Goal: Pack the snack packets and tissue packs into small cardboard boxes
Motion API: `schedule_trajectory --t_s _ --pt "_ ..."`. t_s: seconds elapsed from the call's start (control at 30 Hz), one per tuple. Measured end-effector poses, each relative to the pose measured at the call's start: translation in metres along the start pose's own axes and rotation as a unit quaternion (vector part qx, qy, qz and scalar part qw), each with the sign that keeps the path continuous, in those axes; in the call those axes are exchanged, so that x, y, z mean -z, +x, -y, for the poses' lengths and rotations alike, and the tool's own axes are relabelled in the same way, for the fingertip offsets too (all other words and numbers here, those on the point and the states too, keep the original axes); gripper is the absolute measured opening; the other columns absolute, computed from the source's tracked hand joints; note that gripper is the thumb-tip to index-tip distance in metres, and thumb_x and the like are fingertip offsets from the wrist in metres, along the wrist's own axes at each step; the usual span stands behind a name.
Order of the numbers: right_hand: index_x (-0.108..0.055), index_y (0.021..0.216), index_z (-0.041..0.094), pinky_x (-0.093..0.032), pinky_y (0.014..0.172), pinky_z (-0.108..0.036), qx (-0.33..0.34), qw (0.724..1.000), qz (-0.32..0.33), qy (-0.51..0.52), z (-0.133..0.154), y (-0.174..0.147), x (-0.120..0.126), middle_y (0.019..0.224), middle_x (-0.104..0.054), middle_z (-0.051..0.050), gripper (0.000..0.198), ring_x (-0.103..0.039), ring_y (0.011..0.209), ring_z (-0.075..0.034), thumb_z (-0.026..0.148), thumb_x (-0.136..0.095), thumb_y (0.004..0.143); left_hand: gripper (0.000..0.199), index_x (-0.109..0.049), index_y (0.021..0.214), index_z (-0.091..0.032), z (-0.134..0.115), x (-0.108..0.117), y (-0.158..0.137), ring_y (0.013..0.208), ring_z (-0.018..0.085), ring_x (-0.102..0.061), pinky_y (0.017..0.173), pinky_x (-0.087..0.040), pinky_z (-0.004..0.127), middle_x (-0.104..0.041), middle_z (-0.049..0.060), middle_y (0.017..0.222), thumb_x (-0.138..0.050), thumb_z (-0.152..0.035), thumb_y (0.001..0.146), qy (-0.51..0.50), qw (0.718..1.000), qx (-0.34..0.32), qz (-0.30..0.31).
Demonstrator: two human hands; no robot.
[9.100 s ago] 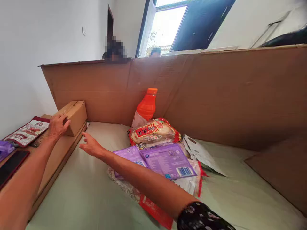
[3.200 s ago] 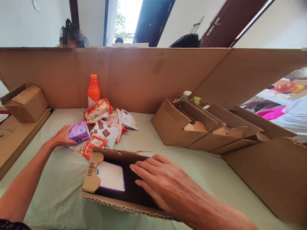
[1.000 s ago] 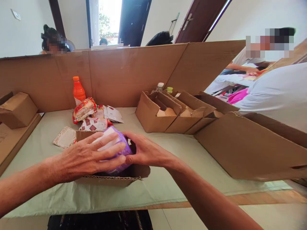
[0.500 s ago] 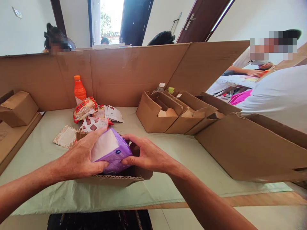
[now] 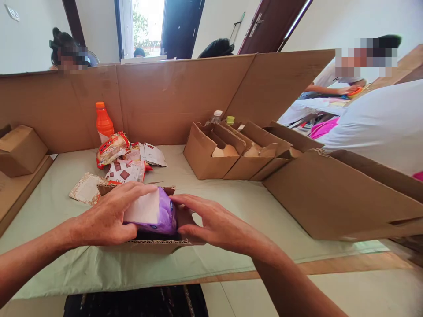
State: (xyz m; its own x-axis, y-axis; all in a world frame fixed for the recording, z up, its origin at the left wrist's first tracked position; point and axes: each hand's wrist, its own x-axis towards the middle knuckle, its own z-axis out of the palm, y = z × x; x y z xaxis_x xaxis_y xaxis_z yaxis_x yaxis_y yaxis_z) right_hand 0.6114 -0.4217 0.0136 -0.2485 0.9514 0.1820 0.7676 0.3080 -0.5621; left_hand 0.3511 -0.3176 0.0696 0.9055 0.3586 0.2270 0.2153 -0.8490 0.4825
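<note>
Since half a second ago, the purple-and-white pack [image 5: 151, 212] has been turned flatter and lowered in the mouth of the open carton [image 5: 143, 249], and the right hand's hold has been loosened. The carton is made of brown corrugated board, its cut edges ragged and wavy. It is set on a wrinkled, pale green cloth [image 5: 228, 257]. The pack is block-shaped and wrapped in glossy, creased film: a plain white face is turned up, and a dark blue round mark is shown on its purple right end. It is held by the left hand [image 5: 107, 216], thumb and fingers spread across it. The right hand [image 5: 214, 222] is held with thumb and forefinger wide apart, tips against that end. One orange bottle [image 5: 105, 122] and at least four crinkled snack packets [image 5: 126, 171] are seen beyond.
</note>
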Motion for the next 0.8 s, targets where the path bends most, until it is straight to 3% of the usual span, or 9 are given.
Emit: schedule_trajectory --t_s 0.3,0.5,0.67,0.8 --pt "-0.059 0.138 0.021 -0.050 0.107 -0.048 0.017 0.999 -0.001 -0.049 -0.001 -0.003 -0.007 0.138 -0.066 -0.013 0.052 -0.062 0.126 -0.029 0.023 -0.068 0.087 0.076 -0.051 0.140 -0.020 -0.015 0.002 0.003 0.112 0.028 -0.059 0.099 -0.050 0.046 -0.059 0.013 0.126 -0.054 -0.005 0.066 0.159 0.985 -0.062 0.013" --pt "-0.060 0.138 0.022 -0.051 0.108 -0.052 0.040 0.999 -0.020 -0.029 -0.001 -0.003 -0.012 0.139 -0.065 -0.013 0.052 -0.062 0.127 -0.030 0.023 -0.070 0.087 0.063 -0.057 0.132 -0.018 -0.016 -0.009 0.016 0.099 0.029 -0.060 0.089 -0.053 0.047 -0.061 0.011 0.108 -0.058 -0.014 0.069 0.189 0.978 -0.003 0.094" --pt "-0.067 0.132 0.024 -0.050 0.110 -0.055 0.042 0.998 -0.033 -0.040 -0.004 -0.007 -0.016 0.142 -0.063 -0.013 0.044 -0.059 0.131 -0.032 0.028 -0.071 0.089 0.031 -0.069 0.113 -0.017 0.000 -0.024 0.016 0.107 0.031 -0.063 0.092 -0.055 0.048 -0.064 0.014 0.120 -0.064 -0.026 0.084 0.173 0.969 0.059 0.164" --pt "-0.068 0.130 0.024 -0.052 0.108 -0.054 0.056 0.997 -0.045 -0.040 -0.004 -0.010 -0.019 0.141 -0.064 -0.014 0.039 -0.060 0.131 -0.032 0.027 -0.068 0.090 0.030 -0.070 0.119 -0.019 0.004 -0.017 0.007 0.119 0.034 -0.062 0.099 -0.053 0.052 -0.064 0.015 0.132 -0.060 -0.024 0.091 0.171 0.975 0.043 0.133"
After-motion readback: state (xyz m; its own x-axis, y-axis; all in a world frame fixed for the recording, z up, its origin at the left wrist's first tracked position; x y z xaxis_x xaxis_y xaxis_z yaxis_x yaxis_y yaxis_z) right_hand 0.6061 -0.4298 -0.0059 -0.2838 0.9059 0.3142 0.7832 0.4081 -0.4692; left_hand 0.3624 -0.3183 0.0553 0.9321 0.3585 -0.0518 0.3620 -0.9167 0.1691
